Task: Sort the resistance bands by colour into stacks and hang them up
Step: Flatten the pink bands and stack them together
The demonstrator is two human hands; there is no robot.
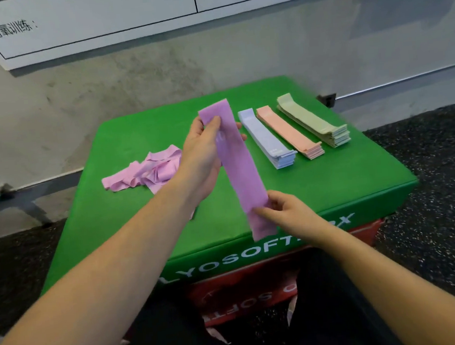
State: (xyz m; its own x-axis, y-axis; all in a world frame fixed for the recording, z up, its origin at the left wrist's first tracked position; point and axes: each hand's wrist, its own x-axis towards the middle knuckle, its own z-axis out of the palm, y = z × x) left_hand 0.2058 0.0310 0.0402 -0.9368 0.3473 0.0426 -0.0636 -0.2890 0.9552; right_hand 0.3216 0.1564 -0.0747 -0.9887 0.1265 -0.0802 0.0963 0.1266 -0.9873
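On green foam plyo box (pixel 346 177): blue (pixel 266 139), pink (pixel 289 131), green (pixel 313 121) band stacks done, loose purple heap (pixel 148 170) unsorted; held above, one purple band (pixel 241 171), pinched by left hand (pixel 205 157) and right hand (pixel 288 213); next, apparently, laying flat to start purple stack.

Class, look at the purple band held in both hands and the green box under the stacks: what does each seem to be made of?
Purple resistance band: probably thin latex or rubber, matte; it hangs as a limp flat strip between the left hand and right hand. Green plyo box: likely foam under smooth vinyl, given its rounded edges, slight sheen and printed white lettering.
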